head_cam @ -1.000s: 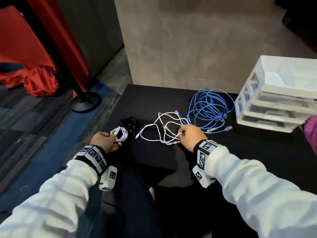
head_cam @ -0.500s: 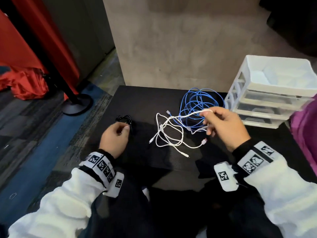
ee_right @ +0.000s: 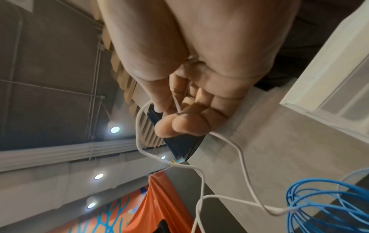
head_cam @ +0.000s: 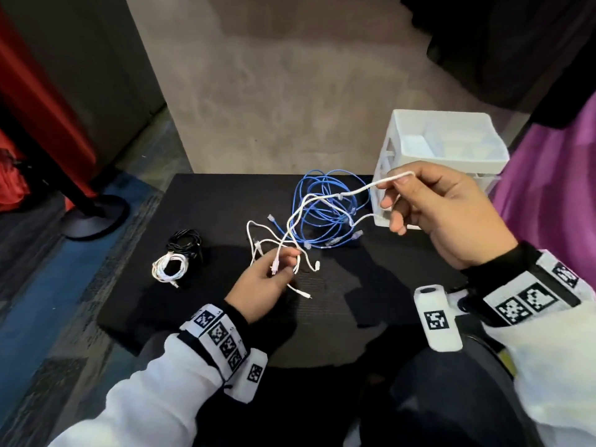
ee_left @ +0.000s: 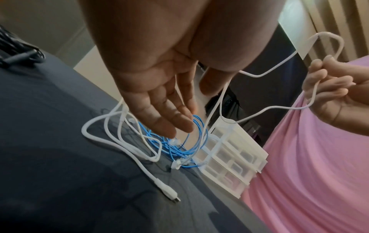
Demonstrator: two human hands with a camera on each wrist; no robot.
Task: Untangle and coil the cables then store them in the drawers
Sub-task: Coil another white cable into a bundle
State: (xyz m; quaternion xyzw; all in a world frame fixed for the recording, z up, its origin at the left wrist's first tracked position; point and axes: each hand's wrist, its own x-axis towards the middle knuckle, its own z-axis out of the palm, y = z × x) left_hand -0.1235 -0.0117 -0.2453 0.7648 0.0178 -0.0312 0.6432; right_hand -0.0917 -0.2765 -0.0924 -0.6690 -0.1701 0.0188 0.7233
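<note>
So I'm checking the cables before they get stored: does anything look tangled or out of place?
Yes. The loose white cable, lifted by the right hand and held lower by the left hand, loops across the blue cable pile. The small white coil and black coil look tidy. No damage shows.

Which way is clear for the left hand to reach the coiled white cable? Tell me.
Probably straight to its left: only bare black mat lies between the left hand and the coiled white cable, though it must first drop the loose white cable.
</note>
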